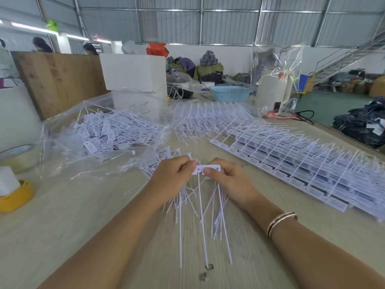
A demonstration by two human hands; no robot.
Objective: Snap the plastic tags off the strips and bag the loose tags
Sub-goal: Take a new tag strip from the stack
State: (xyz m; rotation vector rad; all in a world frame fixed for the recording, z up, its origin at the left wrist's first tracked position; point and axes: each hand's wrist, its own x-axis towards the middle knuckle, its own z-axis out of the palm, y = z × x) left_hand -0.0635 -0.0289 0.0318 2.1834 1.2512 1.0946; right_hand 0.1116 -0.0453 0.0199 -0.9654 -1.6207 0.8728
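The snapping step is in hand: at desk [62,215] centre the left hand [173,178] and right hand [227,180] both pinch one strip [208,170], and next I judge a bending twist, then the bag [68,155] at 10 o'clock.

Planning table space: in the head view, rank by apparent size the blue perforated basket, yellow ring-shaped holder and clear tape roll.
1. Blue perforated basket
2. Yellow ring-shaped holder and clear tape roll: alike, both nearer and cropped, so unranked.

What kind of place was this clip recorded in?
Most likely a factory or warehouse packing floor: a corrugated metal wall, stacked strips of plastic tags on a long worktable, and a clear bag of loose tags.
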